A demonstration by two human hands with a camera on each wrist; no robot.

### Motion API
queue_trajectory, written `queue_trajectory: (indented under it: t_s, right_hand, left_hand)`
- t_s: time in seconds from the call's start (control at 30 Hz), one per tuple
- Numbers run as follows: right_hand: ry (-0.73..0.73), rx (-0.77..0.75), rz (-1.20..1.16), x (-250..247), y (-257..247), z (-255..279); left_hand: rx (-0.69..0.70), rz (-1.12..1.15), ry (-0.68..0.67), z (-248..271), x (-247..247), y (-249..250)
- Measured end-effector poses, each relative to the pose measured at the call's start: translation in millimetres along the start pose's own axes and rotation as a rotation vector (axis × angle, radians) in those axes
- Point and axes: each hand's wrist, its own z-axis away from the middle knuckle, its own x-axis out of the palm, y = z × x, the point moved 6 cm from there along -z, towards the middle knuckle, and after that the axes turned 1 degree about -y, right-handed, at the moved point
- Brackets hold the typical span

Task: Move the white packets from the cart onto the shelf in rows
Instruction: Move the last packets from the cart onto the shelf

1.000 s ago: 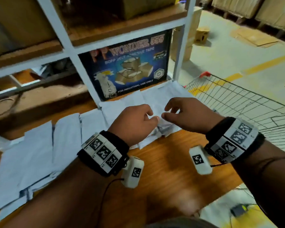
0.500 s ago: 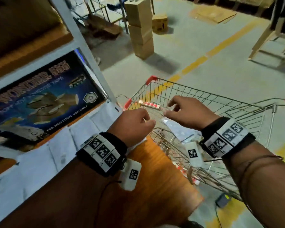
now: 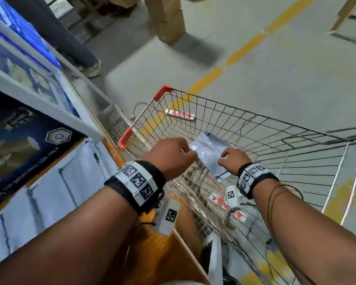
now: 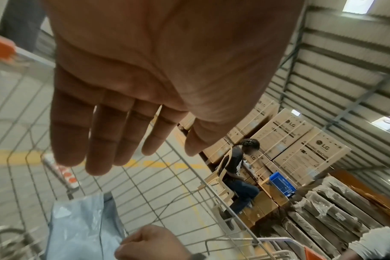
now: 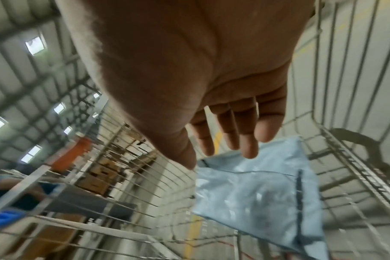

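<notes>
Fingers of both hands are reaching down, loosely spread and gripping nothing. The left hand (image 3: 174, 156) is hovering at the near left edge of a crinkled white plastic packet (image 3: 211, 154), and the right hand (image 3: 233, 159) is hovering at its near right edge. From the head view it is hard to tell whether any fingertip is touching the film; the wrist views show the left hand's fingers (image 4: 98, 140) and the right hand's fingers (image 5: 247, 139) relaxed and apart, above the packet rather than closed on it.

The packet is lying flat on the wire floor of a silver shopping cart with orange corner caps (image 3: 275, 128), toward its left side — a second pale sheet is showing from beneath its far edge. It is looking thin, limp and glossy, so it will probably be light, floppy and a little slippery; pinching two opposite edges should be keeping it from folding or sliding through the wire.

To the left, an orange-brown wooden shelf (image 3: 152, 251) is carrying white packets already laid side by side (image 3: 49, 202), in front of a dark blue printed carton (image 3: 19, 140). Beyond the cart lies a grey concrete floor with a yellow line (image 3: 244, 48).
</notes>
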Motion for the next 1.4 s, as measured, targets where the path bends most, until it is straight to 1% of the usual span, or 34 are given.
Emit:
queue_trajectory:
  t_s: [0.07,0.17,0.3,0.4,0.47,0.5,0.6,0.67,0.73,0.8,0.87,0.93,1.0,1.03,1.07,1.13,1.17,1.2,1.23,1.27,1.33,1.4]
  right_hand:
    - [-0.001,0.020,-0.018,15.7,17.4,-26.3]
    - [-0.048,0.091,-0.023,45.8,43.4,-62.0]
    - [-0.077,0.132,-0.018,81.0,63.0,-103.1]
    - [-0.090,0.197,0.011,97.6,68.2,-120.9]
    - [-0.076,0.236,0.023,103.9,69.3,-124.4]
    - [-0.063,0.250,-0.007,108.9,70.9,-126.4]
    - [-0.048,0.286,-0.039,118.4,78.7,-127.9]
    - [-0.020,0.267,-0.033,121.2,82.0,-129.9]
    - [-0.009,0.213,-0.039,120.7,80.5,-131.4]
    - [0.006,0.173,-0.098,119.9,78.8,-132.3]
    - [-0.008,0.124,-0.156,117.1,70.1,-123.9]
    - [-0.020,0.104,-0.245,113.7,59.1,-114.5]
    - [-0.077,0.121,-0.401,109.8,48.2,-99.9]
    - [-0.087,0.101,-0.512,105.0,41.1,-91.5]
    - [-0.110,0.121,-0.716,102.0,35.7,-81.8]
    - [-0.135,0.212,-1.226,93.7,23.2,-52.9]
    - [-0.175,0.234,-1.464,87.8,14.2,-39.5]
    - [-0.235,0.218,-1.630,86.4,2.3,-29.9]
    - [-0.305,0.180,-1.712,84.3,-9.0,-22.5]
    - [-0.363,0.142,-1.708,83.9,-21.0,-16.3]
    - [-0.479,0.057,-1.625,81.5,-48.9,-3.5]
    - [-0.582,-0.129,-1.519,75.4,-79.3,12.5]
  left_hand:
    - [-0.013,-0.008,-0.034,-17.0,14.0,7.4]
    - [-0.025,-0.027,-0.105,-33.8,32.2,14.0]
    - [-0.046,0.067,-0.102,-40.8,34.1,15.0]
    - [-0.060,0.112,-0.089,-41.5,31.3,14.5]
    - [-0.069,0.074,-0.085,-42.1,30.6,12.1]
    - [-0.077,0.052,-0.093,-42.0,31.5,10.4]
    - [-0.078,-0.016,-0.145,-43.6,37.4,10.0]
    - [-0.079,-0.053,-0.168,-45.5,39.9,9.8]
    - [-0.078,-0.071,-0.160,-48.5,41.7,7.5]
    - [-0.074,-0.086,-0.138,-50.5,44.3,3.9]
    - [-0.069,-0.104,-0.125,-52.4,47.8,-0.3]
    - [-0.078,-0.083,-0.113,-53.5,49.7,-4.8]
    - [-0.098,-0.037,-0.085,-54.0,49.5,-10.5]
    - [-0.111,0.006,-0.068,-54.2,48.8,-13.2]
    - [-0.137,0.061,-0.053,-53.6,48.2,-15.5]
    - [-0.205,0.158,-0.037,-51.2,47.4,-21.1]
    - [-0.224,0.186,-0.033,-50.9,47.4,-22.3]
    - [-0.236,0.212,-0.034,-52.3,48.4,-23.8]
    - [-0.237,0.257,-0.036,-52.3,48.9,-22.6]
    - [-0.248,0.328,-0.051,-51.8,50.2,-20.9]
    - [-0.280,0.518,-0.101,-49.1,55.1,-15.3]
    - [-0.299,0.713,-0.119,-47.5,59.1,-10.7]
